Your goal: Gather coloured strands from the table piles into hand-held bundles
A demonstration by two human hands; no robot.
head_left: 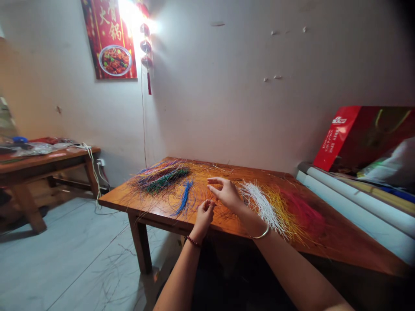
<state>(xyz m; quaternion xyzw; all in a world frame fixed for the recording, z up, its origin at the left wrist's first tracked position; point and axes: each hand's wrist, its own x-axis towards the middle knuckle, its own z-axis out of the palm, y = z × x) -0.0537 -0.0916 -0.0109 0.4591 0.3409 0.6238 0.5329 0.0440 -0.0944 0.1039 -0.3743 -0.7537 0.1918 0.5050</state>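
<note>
My left hand (205, 213), with a beaded bracelet at the wrist, is closed in a pinch above the table's front part; what it pinches is too small to make out. Above and to its right, my right hand (226, 193) has its thumb and fingers apart, with nothing visible between them. A small blue bundle of strands (184, 198) lies left of my hands. Farther left is a pile of dark green strands (167, 180) with purple and orange ones. White strands (263, 204), yellow strands (289, 216) and red strands (304, 211) lie to the right.
The wooden table (116, 196) stands against a wall. At the right are white rolls (363, 194) and a red bag (339, 136). Another table (71, 155) with plastic bags and cables stands at the left. Loose strands lie on the floor.
</note>
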